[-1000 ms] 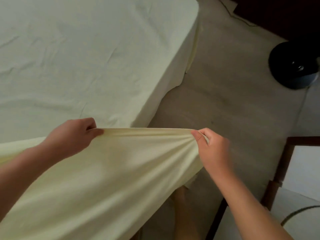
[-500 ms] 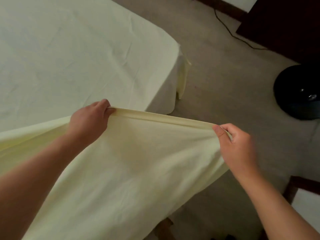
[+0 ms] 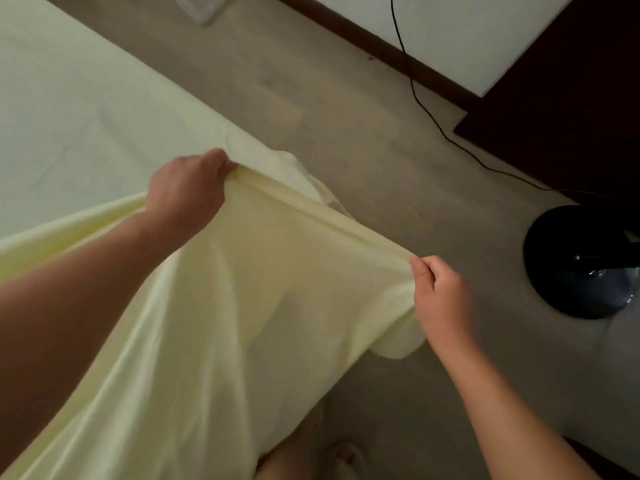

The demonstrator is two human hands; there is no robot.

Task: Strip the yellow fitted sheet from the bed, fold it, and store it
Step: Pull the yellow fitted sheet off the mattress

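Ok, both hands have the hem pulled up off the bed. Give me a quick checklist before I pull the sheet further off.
1. Left hand grips the sheet hem: ok.
2. Right hand pinches the hem: ok.
3. Hem taut between the hands: ok.
4. Near corner free of the bed: ok, it hangs loose below the right hand.
5. Far corners released: cannot tell, out of view.
6. Floor path clear: not ok, a black round base and a cable lie to the right.

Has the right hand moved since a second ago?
Yes. The right hand, pinching the yellow sheet, has swung right, closer to the black fan base.
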